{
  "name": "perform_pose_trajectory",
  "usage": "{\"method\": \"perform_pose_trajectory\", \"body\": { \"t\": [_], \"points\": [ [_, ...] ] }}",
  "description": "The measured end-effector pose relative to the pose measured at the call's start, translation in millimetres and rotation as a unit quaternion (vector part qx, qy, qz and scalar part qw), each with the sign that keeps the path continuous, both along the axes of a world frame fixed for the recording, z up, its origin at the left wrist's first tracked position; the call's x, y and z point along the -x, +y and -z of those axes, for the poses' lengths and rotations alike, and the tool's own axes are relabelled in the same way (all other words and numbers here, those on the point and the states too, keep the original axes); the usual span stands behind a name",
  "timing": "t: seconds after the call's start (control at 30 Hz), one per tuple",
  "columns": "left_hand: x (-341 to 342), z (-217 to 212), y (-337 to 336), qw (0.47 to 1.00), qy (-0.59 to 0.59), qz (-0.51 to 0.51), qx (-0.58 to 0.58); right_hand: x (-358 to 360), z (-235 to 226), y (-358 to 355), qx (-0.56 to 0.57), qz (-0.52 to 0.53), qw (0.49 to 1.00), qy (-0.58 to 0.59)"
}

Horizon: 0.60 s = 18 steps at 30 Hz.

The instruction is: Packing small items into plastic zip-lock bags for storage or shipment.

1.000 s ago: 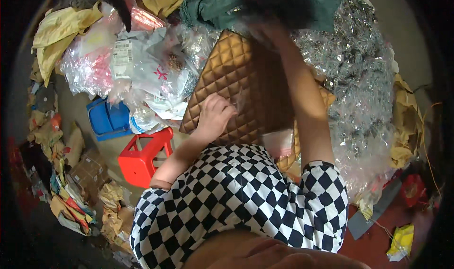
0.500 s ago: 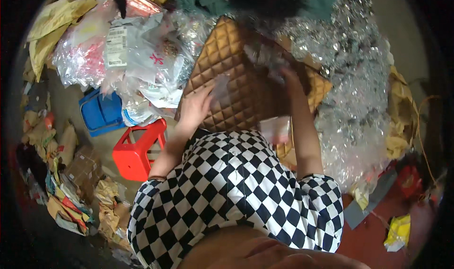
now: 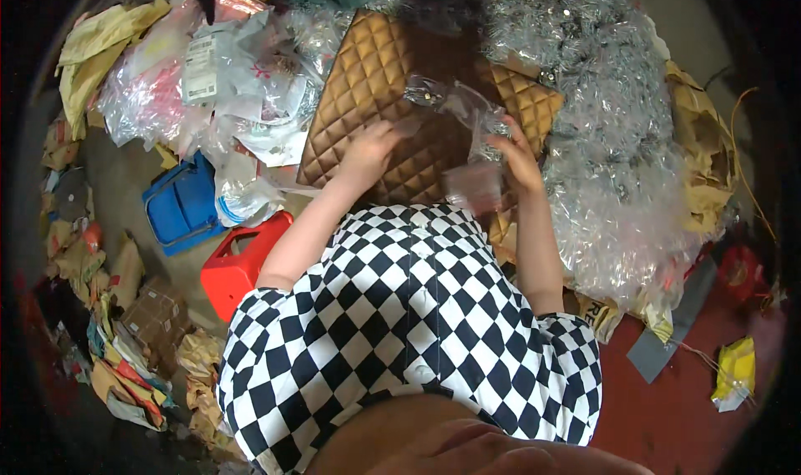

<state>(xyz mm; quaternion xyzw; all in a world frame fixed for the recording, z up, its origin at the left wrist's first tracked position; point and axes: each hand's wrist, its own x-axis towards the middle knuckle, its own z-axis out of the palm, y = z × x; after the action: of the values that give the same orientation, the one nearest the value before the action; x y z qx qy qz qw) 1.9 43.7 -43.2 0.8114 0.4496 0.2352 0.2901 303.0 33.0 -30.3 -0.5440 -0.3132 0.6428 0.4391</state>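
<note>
A brown quilted pad (image 3: 367, 66) lies in front of my body, partly in shadow. Over its left half is my left hand (image 3: 370, 154), fingers closed in a pinch on a small clear plastic bag (image 3: 407, 128), of which only a blurred translucent bit shows. My right hand (image 3: 519, 159), at the pad's right side, has its thumb and fingers closed on a crumpled clear plastic bag (image 3: 476, 112) that stretches left across the pad. Below that, near my shirt, a flat clear packet (image 3: 474, 184) with a pale, pinkish patch overlaps the pad's near edge.
Shiny clear plastic packets (image 3: 609, 149) are heaped along the right. Bulging plastic bags (image 3: 150, 91) lie at the far left, above a blue folding stool (image 3: 182, 206) and a red plastic stool (image 3: 242, 262). Paper scraps and a carton (image 3: 157, 316) line the left edge; a yellow packet (image 3: 736, 371) sits lower right.
My left hand has moved right and a little up over the pad. The clear bag at my right hand now spreads more openly across the pad. The whole view has shifted slightly.
</note>
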Motion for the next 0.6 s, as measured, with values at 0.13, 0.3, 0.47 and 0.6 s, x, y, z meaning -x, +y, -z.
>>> {"method": "perform_pose_trajectory", "body": {
  "t": [0.13, 0.3, 0.47, 0.6],
  "points": [
    [-18.1, -11.5, -7.5, 0.995, -0.044, 0.085, 0.026, 13.4, -42.4, -9.6, -0.061, -0.104, 0.981, -0.150],
    [-33.2, -26.5, -24.3, 0.978, -0.087, 0.189, 0.016, 23.1, -79.6, -33.7, -0.193, -0.273, 0.813, -0.476],
    [-56.0, -44.2, -36.3, 0.964, -0.120, 0.219, 0.089, 25.6, -87.3, -42.7, -0.234, -0.247, 0.777, -0.530],
    [-77.7, -42.4, -35.0, 0.951, -0.113, 0.274, 0.087, 49.7, -91.7, -50.2, -0.176, -0.411, 0.602, -0.662]
  ]
}}
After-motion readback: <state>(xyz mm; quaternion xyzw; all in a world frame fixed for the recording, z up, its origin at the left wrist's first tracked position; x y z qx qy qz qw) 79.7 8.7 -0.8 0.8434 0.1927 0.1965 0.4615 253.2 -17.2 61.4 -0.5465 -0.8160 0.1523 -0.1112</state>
